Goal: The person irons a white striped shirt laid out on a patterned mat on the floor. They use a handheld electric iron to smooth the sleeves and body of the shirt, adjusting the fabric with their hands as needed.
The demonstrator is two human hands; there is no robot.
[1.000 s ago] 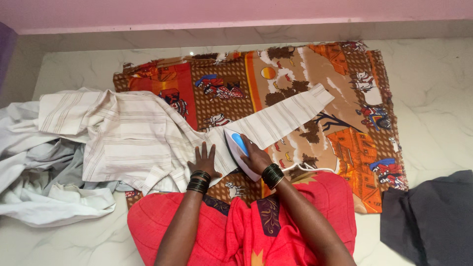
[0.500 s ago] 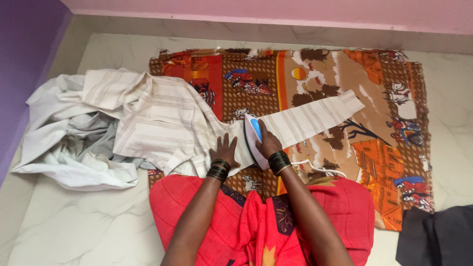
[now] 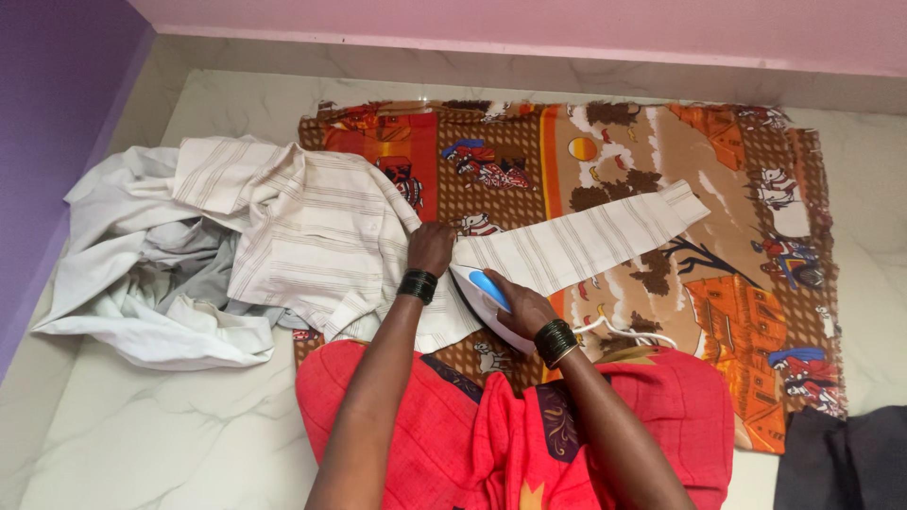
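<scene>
A white striped shirt [image 3: 312, 236] lies on a printed orange-brown cloth [image 3: 737, 236], its sleeve [image 3: 586, 241] stretched out to the right. My left hand [image 3: 430, 247] presses on the shirt where the sleeve joins the body, fingers curled. My right hand [image 3: 524, 307] grips the handle of a white and blue iron [image 3: 482, 293] that rests on the near end of the sleeve, pointing left. Black bangles sit on both wrists. The iron's white cord [image 3: 624, 331] runs off to the right.
A heap of white and grey clothes [image 3: 142, 283] lies at the left on the marble floor [image 3: 170, 434]. A dark garment [image 3: 841, 458] sits at the lower right. A purple wall [image 3: 47, 113] stands left, a pink wall behind. My red clothing fills the bottom centre.
My left hand has moved up from the shirt's lower edge to the sleeve joint. The iron has turned and slid down and left. The view has shifted slightly.
</scene>
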